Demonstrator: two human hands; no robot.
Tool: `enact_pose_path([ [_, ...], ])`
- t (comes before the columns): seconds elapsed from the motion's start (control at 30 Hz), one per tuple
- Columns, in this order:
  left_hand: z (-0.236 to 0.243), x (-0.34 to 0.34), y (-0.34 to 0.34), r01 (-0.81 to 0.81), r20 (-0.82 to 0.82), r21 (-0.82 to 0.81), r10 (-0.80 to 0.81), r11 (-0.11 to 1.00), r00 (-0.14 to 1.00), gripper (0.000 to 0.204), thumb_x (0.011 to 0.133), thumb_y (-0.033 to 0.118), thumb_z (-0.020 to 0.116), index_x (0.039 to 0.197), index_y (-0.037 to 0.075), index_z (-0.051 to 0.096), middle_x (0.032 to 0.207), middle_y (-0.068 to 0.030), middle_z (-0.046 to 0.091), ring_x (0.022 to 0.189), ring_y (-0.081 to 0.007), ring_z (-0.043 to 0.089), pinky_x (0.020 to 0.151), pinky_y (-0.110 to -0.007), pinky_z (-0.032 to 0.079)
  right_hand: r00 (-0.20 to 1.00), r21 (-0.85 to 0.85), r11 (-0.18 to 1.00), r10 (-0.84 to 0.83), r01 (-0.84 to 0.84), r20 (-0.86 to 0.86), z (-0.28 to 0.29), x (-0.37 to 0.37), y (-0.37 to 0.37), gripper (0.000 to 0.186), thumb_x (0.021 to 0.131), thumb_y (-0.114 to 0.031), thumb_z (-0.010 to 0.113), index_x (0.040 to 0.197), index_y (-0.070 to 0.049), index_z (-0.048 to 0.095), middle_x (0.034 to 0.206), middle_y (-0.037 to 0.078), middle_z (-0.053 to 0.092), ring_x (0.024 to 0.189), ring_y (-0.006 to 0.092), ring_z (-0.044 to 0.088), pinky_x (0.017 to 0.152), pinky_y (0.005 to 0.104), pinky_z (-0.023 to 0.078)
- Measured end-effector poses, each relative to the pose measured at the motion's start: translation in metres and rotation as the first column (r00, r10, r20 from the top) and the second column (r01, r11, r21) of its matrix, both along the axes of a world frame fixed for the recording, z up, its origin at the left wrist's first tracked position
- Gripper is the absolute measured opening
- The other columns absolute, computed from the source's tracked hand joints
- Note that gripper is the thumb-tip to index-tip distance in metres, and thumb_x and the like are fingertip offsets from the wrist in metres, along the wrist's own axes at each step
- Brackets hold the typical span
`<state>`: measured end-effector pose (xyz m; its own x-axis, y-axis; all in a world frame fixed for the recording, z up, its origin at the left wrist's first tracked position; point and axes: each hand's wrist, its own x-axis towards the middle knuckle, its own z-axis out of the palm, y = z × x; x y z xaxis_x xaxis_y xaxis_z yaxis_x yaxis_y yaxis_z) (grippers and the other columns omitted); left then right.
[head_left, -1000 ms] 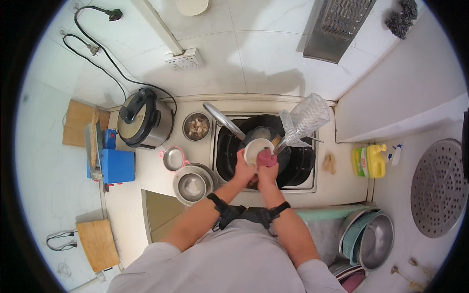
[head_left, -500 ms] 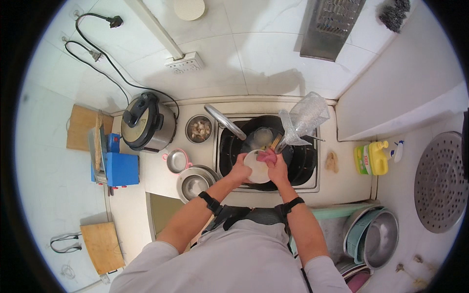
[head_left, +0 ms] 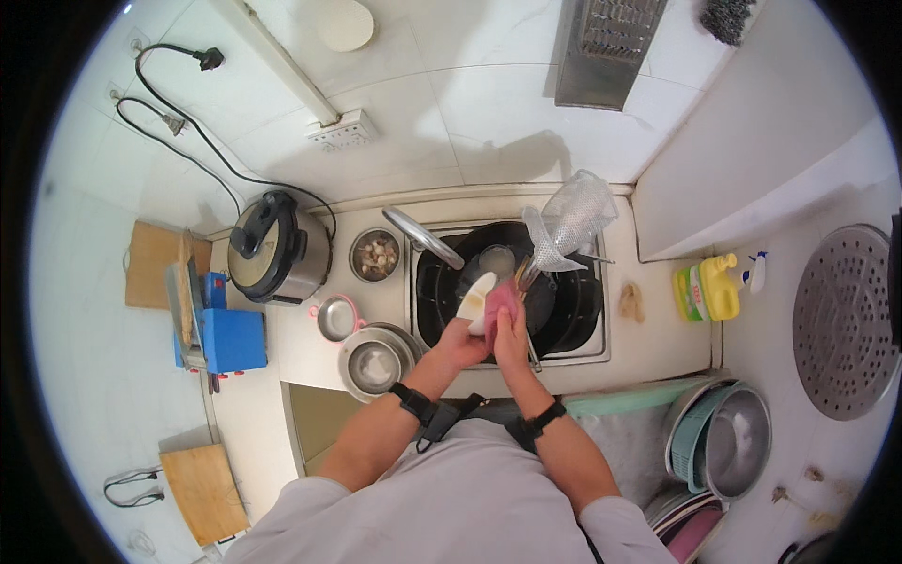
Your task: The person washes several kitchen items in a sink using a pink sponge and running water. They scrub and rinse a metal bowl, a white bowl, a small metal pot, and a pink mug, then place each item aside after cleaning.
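My left hand [head_left: 460, 344] grips a white bowl [head_left: 477, 293], now tipped on its side over the sink. In my right hand [head_left: 512, 336] is a pink cloth [head_left: 502, 306], pressed against the bowl's right side; it hides part of the bowl. Below both hands a large black pan [head_left: 581, 310] fills the sink [head_left: 601, 350]. A round, pale, see-through dish [head_left: 496, 259] lies in the pan. Beside the cloth several thin utensils stick up, their lower ends hidden. The curved metal faucet [head_left: 423, 235] reaches in from the left.
A whitish mesh piece [head_left: 575, 221] leans over the sink's back right. Steel bowls [head_left: 374, 365], a pink-rimmed pot [head_left: 336, 320], a bowl of garlic-like pieces [head_left: 376, 255] and a pressure cooker [head_left: 280, 249] stand left. A yellow bottle [head_left: 709, 288] stands right. Basins [head_left: 738, 442] lean lower right.
The bowl has turned from facing up to standing on its edge. My right hand and the cloth have moved to its outer right side. The view has shifted slightly.
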<state>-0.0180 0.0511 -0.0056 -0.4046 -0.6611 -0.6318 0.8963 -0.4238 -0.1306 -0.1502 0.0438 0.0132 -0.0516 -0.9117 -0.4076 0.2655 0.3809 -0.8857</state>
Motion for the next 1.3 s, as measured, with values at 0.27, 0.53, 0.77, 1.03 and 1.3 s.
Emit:
enact_pose_path([
  [0.27,0.009,-0.003,-0.006,0.073,0.249,0.057,-0.085,0.996,0.965,0.043,0.1,0.009,0.033,0.137,0.002,0.053,0.131,-0.0176,0.061,0.116,-0.0322,0.062,0.105,-0.049,0.05,0.973,-0.22,0.97,-0.142,0.1,-0.184,-0.03,0.042,-0.016,0.054,0.097,-0.02,0.042,0.145,0.003,0.041,0.144,0.02,0.048,0.134,0.0313,0.045,0.114,0.0381,0.033],
  [0.53,0.02,0.009,-0.008,0.343,0.371,0.146,-0.373,0.928,0.851,0.037,0.102,0.009,0.044,0.137,0.011,0.054,0.128,-0.0152,0.061,0.114,-0.0319,0.064,0.092,-0.046,0.058,0.994,0.264,0.964,0.048,-0.02,-0.098,-0.019,0.017,-0.05,0.051,0.101,-0.034,0.04,0.129,0.005,0.056,0.116,0.026,0.066,0.11,0.0406,0.062,0.094,0.0466,0.046],
  [0.77,0.014,0.007,-0.004,0.204,0.337,0.012,-0.196,0.979,0.921,0.046,0.096,0.006,0.039,0.139,0.012,0.055,0.135,-0.0094,0.061,0.124,-0.0293,0.058,0.105,-0.046,0.048,0.764,-0.14,0.983,-0.183,0.123,-0.619,-0.024,0.067,0.002,0.059,0.097,-0.033,0.05,0.137,0.009,0.048,0.142,0.031,0.049,0.135,0.0428,0.043,0.116,0.0452,0.03],
  [1.03,0.026,0.07,-0.014,0.622,0.371,0.058,-0.596,0.78,0.712,0.05,0.088,0.004,0.049,0.138,0.007,0.05,0.131,-0.0144,0.059,0.118,-0.0356,0.061,0.095,-0.048,0.055,0.777,0.383,0.878,-0.02,-0.287,0.629,-0.004,0.002,-0.054,0.038,0.094,-0.037,0.059,0.118,-0.009,0.062,0.109,0.013,0.071,0.098,0.0321,0.069,0.093,0.0473,0.055],
  [1.3,0.061,0.054,-0.011,0.499,0.458,0.01,-0.448,0.866,0.768,0.037,0.09,0.016,0.058,0.126,0.009,0.056,0.117,-0.0119,0.063,0.115,-0.0326,0.061,0.094,-0.057,0.053,0.904,0.353,0.934,-0.102,-0.057,0.416,0.025,0.005,-0.007,0.05,0.08,-0.003,0.048,0.128,-0.007,0.058,0.079,0.003,0.057,0.043,0.0114,0.039,0.046,0.0267,0.042],
])
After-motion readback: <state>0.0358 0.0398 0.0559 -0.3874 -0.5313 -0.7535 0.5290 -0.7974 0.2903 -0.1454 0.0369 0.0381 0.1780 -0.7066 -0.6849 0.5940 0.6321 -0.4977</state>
